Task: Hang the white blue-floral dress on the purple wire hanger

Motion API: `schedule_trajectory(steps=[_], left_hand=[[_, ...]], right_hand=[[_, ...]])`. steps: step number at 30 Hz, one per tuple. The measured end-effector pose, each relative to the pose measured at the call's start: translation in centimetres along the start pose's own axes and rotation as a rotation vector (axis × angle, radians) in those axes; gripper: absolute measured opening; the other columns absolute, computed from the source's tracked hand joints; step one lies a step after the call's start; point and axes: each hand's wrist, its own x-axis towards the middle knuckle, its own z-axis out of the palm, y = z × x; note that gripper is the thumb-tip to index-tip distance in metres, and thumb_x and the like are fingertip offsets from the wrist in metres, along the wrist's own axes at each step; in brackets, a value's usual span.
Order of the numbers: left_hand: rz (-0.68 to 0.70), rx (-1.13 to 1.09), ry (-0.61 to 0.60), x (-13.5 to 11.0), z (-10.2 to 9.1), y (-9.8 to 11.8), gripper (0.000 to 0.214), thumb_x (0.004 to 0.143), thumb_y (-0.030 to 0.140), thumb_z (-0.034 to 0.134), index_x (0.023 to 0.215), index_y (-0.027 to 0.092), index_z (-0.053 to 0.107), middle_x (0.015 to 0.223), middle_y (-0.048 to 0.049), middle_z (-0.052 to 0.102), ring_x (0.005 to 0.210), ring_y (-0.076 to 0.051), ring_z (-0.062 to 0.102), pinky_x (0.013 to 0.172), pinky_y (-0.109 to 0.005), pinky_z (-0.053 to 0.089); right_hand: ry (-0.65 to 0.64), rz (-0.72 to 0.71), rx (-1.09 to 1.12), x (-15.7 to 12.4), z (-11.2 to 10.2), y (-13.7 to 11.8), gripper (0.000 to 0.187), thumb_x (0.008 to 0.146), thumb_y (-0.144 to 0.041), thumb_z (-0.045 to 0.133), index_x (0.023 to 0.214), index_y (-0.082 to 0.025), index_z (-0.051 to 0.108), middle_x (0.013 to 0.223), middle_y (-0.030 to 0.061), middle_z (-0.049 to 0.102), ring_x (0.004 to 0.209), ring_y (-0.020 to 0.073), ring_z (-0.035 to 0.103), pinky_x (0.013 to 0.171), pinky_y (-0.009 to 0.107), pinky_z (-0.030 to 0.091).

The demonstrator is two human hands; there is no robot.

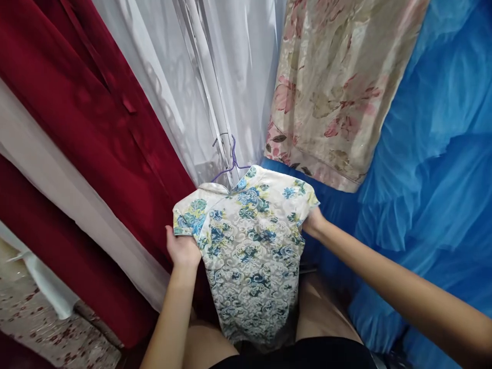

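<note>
A short-sleeved floral cheongsam (249, 246), white with blue, green and yellow flowers, hangs in front of me on a purple hanger (232, 163). My left hand (183, 250) holds it at the sleeve on the left, thumb showing outside and the other fingers hidden behind the cloth. At the opposite sleeve, my right hand (313, 221) grips the edge, its fingers mostly covered by fabric. Between the two hands the front of the cheongsam is spread out, with its stand collar at the top. The lower end falls between my legs.
Long red cloth (88, 113) and white drapes (246, 66) hang on the left and behind. A beige garment with pink flowers (326, 97) hangs at the upper right. Ruffled blue tulle (430, 205) fills the right side. Patterned fabric (49, 323) lies at the lower left.
</note>
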Motion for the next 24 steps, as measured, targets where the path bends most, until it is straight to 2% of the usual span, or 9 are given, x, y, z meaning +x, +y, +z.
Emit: schedule_trajectory(steps=[2,3,6,9,11,14,19,22,24], left_hand=[[0.034,0.027,-0.076,-0.3,1.5,1.6,0.065,0.092,0.067,0.042,0.129,0.017,0.061,0.136,-0.0175,0.061,0.131,-0.032,0.054,0.113,-0.054,0.039],[0.079,0.076,-0.111,-0.4,2.2,2.4,0.066,0.090,0.069,0.045,0.126,0.016,0.062,0.135,-0.0180,0.061,0.130,-0.033,0.055,0.112,-0.053,0.039],[0.325,0.271,-0.144,0.2,4.1,4.7,0.055,0.089,0.062,0.054,0.118,0.015,0.063,0.126,-0.0140,0.066,0.122,-0.028,0.060,0.111,-0.048,0.041],[0.574,0.443,-0.028,1.9,5.5,7.3,0.038,0.081,0.033,0.072,0.112,0.014,0.062,0.108,-0.0063,0.069,0.102,-0.020,0.065,0.110,-0.044,0.043],[0.655,0.568,-0.003,3.1,6.3,8.9,0.043,0.075,0.022,0.076,0.114,0.013,0.062,0.101,-0.0032,0.068,0.094,-0.016,0.064,0.109,-0.045,0.044],[0.715,0.755,-0.114,4.4,7.3,10.1,0.057,0.072,0.022,0.079,0.124,0.014,0.057,0.106,-0.0043,0.066,0.101,-0.018,0.062,0.111,-0.048,0.041],[0.804,1.140,-0.255,4.7,7.1,8.0,0.060,0.077,0.032,0.076,0.131,0.019,0.054,0.136,-0.0113,0.056,0.128,-0.028,0.051,0.115,-0.047,0.036],[0.929,1.420,-0.272,3.7,6.4,5.4,0.061,0.088,0.039,0.067,0.143,0.023,0.045,0.150,-0.0128,0.043,0.143,-0.028,0.035,0.121,-0.047,0.024],[1.004,1.513,-0.323,3.0,6.2,3.5,0.052,0.097,0.041,0.053,0.145,0.023,0.043,0.153,-0.0130,0.040,0.146,-0.026,0.030,0.122,-0.046,0.019]], right_hand=[[-0.025,0.028,0.128,0.5,-0.9,-1.3,0.068,0.086,-0.079,0.042,0.094,-0.019,0.072,0.087,0.0084,0.075,0.087,0.0270,0.069,0.071,0.036,0.056],[-0.045,0.032,0.154,0.6,-1.2,-2.3,0.067,0.081,-0.080,0.048,0.089,-0.018,0.072,0.080,0.0082,0.074,0.080,0.0264,0.069,0.067,0.035,0.055],[-0.137,-0.003,0.039,-0.2,-0.9,-5.3,0.044,0.073,-0.061,0.075,0.080,-0.018,0.071,0.065,0.0024,0.068,0.059,0.0171,0.062,0.053,0.026,0.047],[-0.192,-0.035,-0.007,-1.8,1.0,-7.4,0.028,0.071,-0.041,0.082,0.069,-0.017,0.067,0.055,-0.0030,0.059,0.045,0.0093,0.048,0.044,0.021,0.036],[-0.171,0.007,0.080,-2.3,2.2,-8.2,0.028,0.074,-0.038,0.080,0.064,-0.017,0.064,0.053,-0.0018,0.058,0.044,0.0097,0.047,0.043,0.022,0.037],[-0.117,0.109,0.226,-1.7,3.2,-9.1,0.023,0.077,-0.032,0.075,0.066,-0.016,0.063,0.054,0.0025,0.061,0.048,0.0149,0.055,0.050,0.027,0.048],[-0.082,0.032,0.285,-1.7,2.7,-9.1,0.022,0.079,-0.037,0.074,0.075,-0.017,0.064,0.057,0.0020,0.062,0.052,0.0171,0.058,0.054,0.029,0.051],[-0.075,-0.036,0.214,-4.2,2.0,-7.7,0.027,0.079,-0.041,0.076,0.074,-0.018,0.064,0.060,-0.0006,0.060,0.049,0.0118,0.050,0.047,0.023,0.043],[-0.098,-0.081,0.116,-6.4,1.6,-6.7,0.031,0.080,-0.045,0.076,0.074,-0.017,0.063,0.060,-0.0021,0.055,0.049,0.0091,0.044,0.045,0.020,0.036]])
